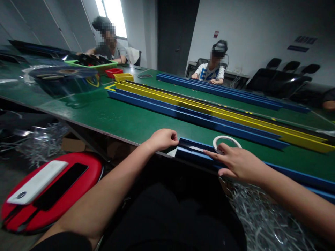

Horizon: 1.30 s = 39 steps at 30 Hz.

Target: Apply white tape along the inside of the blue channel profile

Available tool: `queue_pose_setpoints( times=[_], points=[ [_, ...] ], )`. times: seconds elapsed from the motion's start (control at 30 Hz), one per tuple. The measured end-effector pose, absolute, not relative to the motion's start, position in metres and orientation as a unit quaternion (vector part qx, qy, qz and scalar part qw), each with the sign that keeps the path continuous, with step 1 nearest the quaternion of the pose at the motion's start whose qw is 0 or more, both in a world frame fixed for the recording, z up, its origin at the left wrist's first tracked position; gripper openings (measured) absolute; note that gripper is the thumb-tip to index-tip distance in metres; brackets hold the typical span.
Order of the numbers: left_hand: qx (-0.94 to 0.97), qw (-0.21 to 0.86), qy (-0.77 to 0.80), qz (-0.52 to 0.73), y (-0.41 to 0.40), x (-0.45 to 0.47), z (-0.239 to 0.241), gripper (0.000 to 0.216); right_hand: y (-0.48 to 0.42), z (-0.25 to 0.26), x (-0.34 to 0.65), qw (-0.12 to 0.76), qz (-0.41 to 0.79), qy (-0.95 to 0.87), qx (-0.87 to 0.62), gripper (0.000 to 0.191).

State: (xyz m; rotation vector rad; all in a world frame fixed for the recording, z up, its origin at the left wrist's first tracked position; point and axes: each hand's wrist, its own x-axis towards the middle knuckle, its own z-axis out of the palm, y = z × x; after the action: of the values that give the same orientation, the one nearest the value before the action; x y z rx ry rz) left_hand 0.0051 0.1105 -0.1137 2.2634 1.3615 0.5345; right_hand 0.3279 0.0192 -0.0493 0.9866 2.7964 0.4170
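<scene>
At the table's near edge, a blue channel-shaped strip point(195, 157) lies lengthwise, running off to the right under my right arm. My left hand point(163, 139) is at its left end, fingers curled into a pinch; whatever they hold is hidden. A whitish scrap point(172, 152) shows just below that hand. Inside the channel lies a short piece of white tape point(196, 149). My right hand point(235, 162) touches the tape's right end with an outstretched index finger. Its other fingers are bent at a roll of white tape point(237, 142), apparently hooked through the ring.
Beyond lie long blue strips point(183, 113) and yellow strips point(222, 113) on the green table point(125, 122). Two people sit across. Red bin point(114, 73), yellow bin point(123, 77) and a large film roll point(62, 82) stand left. A red stool point(89, 164) holds a phone point(61, 186).
</scene>
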Motion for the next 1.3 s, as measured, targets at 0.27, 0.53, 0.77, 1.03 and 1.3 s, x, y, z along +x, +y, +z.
queue_pose_setpoints(
  times=[0.27, 0.53, 0.77, 1.03, 1.3],
  points=[
    [0.819, 0.221, 0.493, 0.194, 0.110, 0.005, -0.113, 0.018, 0.015, -0.062, 0.324, 0.054, 0.107, 0.912, 0.393, 0.061],
    [0.822, 0.213, 0.490, 0.196, 0.111, 0.006, -0.115, 0.018, 0.014, -0.055, 0.308, 0.091, 0.157, 0.895, 0.407, 0.060],
    [0.817, 0.216, 0.499, 0.190, 0.109, 0.006, -0.113, 0.019, 0.014, -0.051, 0.298, 0.125, 0.177, 0.883, 0.416, 0.059],
    [0.824, 0.196, 0.497, 0.187, 0.106, 0.008, -0.110, 0.017, 0.017, -0.049, 0.294, 0.125, 0.186, 0.887, 0.404, 0.053],
    [0.840, 0.146, 0.475, 0.219, 0.101, 0.010, -0.111, 0.033, 0.021, -0.053, 0.298, 0.106, 0.198, 0.900, 0.373, 0.049]
  ],
)
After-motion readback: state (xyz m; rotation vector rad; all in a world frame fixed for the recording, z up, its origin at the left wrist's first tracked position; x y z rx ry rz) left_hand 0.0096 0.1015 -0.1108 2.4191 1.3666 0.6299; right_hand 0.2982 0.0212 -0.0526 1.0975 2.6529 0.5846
